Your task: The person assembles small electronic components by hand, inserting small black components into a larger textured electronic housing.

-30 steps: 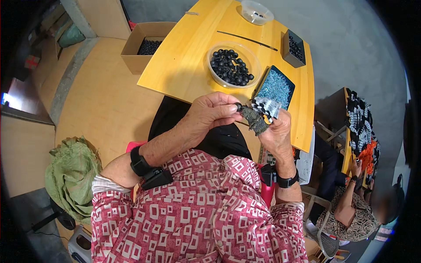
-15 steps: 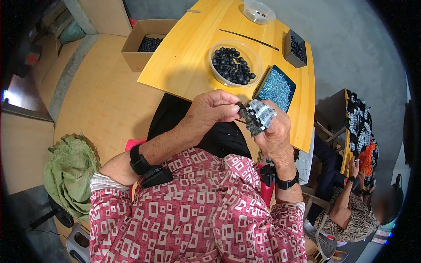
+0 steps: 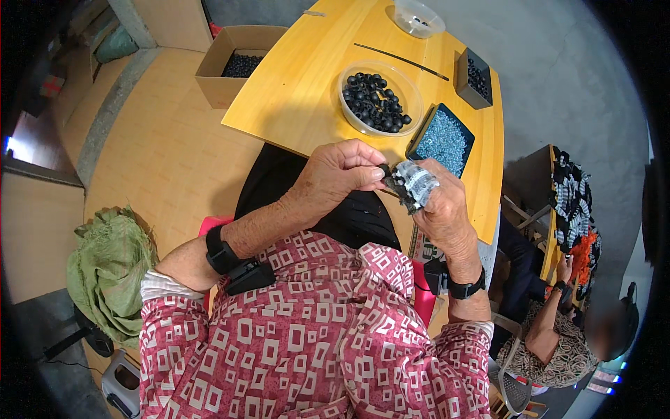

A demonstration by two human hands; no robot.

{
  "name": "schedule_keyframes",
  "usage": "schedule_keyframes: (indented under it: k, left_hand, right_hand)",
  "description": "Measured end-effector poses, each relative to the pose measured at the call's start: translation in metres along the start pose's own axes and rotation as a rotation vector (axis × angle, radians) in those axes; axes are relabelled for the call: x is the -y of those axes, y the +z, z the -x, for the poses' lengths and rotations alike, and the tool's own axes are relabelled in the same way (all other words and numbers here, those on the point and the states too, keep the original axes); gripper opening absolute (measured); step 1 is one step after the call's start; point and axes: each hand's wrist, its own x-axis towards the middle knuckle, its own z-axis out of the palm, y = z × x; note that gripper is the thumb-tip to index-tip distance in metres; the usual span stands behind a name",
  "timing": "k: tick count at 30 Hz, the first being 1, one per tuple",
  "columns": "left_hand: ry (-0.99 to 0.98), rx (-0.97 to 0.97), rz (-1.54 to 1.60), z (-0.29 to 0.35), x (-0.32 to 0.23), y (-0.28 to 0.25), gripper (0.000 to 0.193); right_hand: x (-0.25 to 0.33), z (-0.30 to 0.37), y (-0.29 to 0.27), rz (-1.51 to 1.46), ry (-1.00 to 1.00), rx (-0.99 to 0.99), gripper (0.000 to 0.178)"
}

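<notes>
Above my lap, near the table's front edge, both hands meet at a small black, grey and white knitted piece. Its striped light part lies against the fingers of my right hand, which are curled around it. The thumb and fingertips of my left hand pinch the dark end of the same piece. Whether a bead or another small thing is between those fingertips is hidden. Just beyond the hands stands a clear round bowl of black beads. A black tray of light blue, glassy beads sits beyond my right hand.
Farther back on the yellow table are a thin dark rod, a grey box of black beads and another clear bowl. A cardboard box stands left. A green sack lies left; a co-worker sits right.
My right hand and wrist have shifted slightly right, and the knitted piece has turned a little. Both hands keep hold of it. The whole view has moved slightly.
</notes>
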Motion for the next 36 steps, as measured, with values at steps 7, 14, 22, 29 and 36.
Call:
schedule_keyframes:
  k: [7,14,22,29,36]
  left_hand:
    - [0.065,-0.004,-0.046,0.000,-0.002,0.000,0.020]
    - [0.169,-0.022,-0.165,0.001,-0.004,0.000,0.018]
    - [0.109,-0.008,-0.140,0.001,-0.007,0.002,0.014]
    - [0.165,-0.009,-0.279,0.004,-0.009,0.001,0.015]
    - [0.041,0.038,-0.156,0.001,-0.007,-0.001,0.014]
  right_hand:
    - [-0.003,-0.004,0.000,0.041,-0.018,0.079,0.034]
    - [-0.001,-0.007,-0.002,0.133,-0.156,0.082,0.021]
    - [-0.006,-0.011,-0.008,0.084,-0.161,0.196,0.021]
    - [-0.003,-0.001,0.003,-0.152,0.042,0.063,0.026]
    - [-0.009,-0.004,-0.008,0.182,-0.395,0.160,0.019]
